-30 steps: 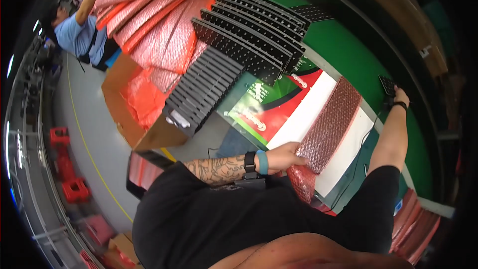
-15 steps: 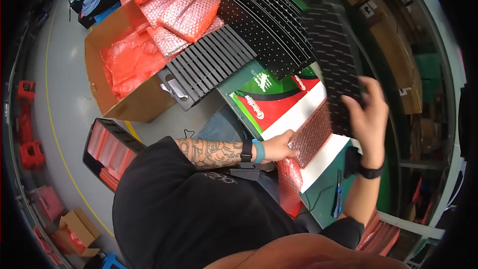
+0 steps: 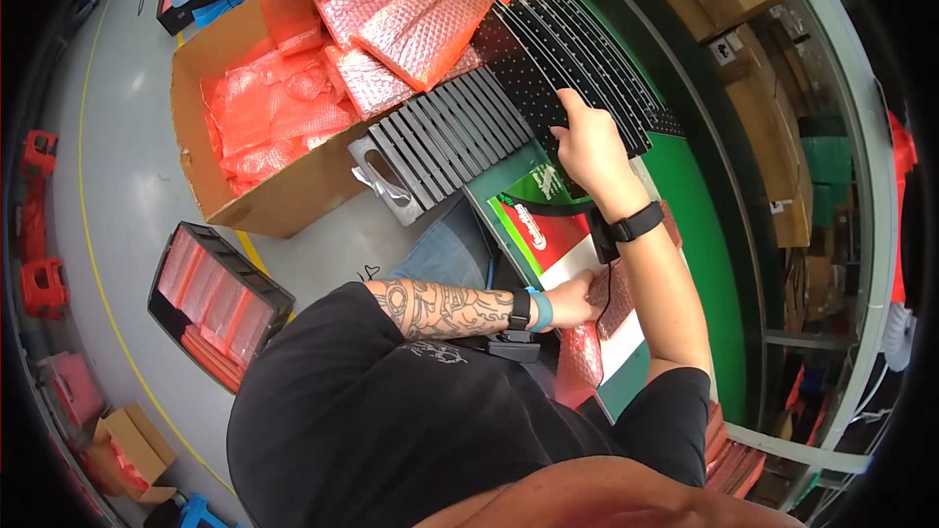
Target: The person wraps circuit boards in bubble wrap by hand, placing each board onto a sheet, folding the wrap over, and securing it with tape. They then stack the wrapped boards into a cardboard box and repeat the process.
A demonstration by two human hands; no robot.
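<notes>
My left hand is closed on the edge of a red bubble-wrap bag, which looks darker on its upper part. My right forearm hides part of that bag. My right hand hangs over the near edge of a stack of black perforated panels. Its index finger is stretched out and its thumb stands apart, with nothing visible between them. Another red bubble-wrap piece droops beside my left hand, over the table's near edge.
A black slatted rack lies left of the panels. Behind it, red bubble-wrap bags are piled by a cardboard box. A red-green printed carton sheet lies on the table. A black crate stands at left.
The dark slotted panel beside my right hand is no longer seen raised there. My right hand has moved left and away, over the panel stack. My left hand stays at the bag.
</notes>
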